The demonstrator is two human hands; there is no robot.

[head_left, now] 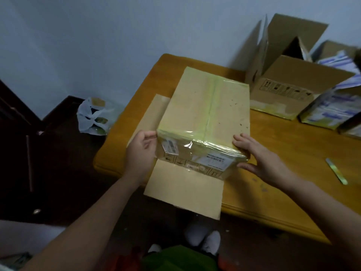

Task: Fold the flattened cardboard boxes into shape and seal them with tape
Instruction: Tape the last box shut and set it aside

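On table [283, 145], box [187, 106] seam carries tape [212, 108].
Left hand [141, 151] grips near-left corner, right hand [261, 155] flat; press tape ends down firmly.

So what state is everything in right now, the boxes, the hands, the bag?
Taped box: folded up, top seam taped, lower flaps spread flat.
Left hand: grips box's near left corner.
Right hand: fingers straight, pressing near right corner.
Back box: open, flaps standing up.
Plastic bag: lying on the floor, not empty.
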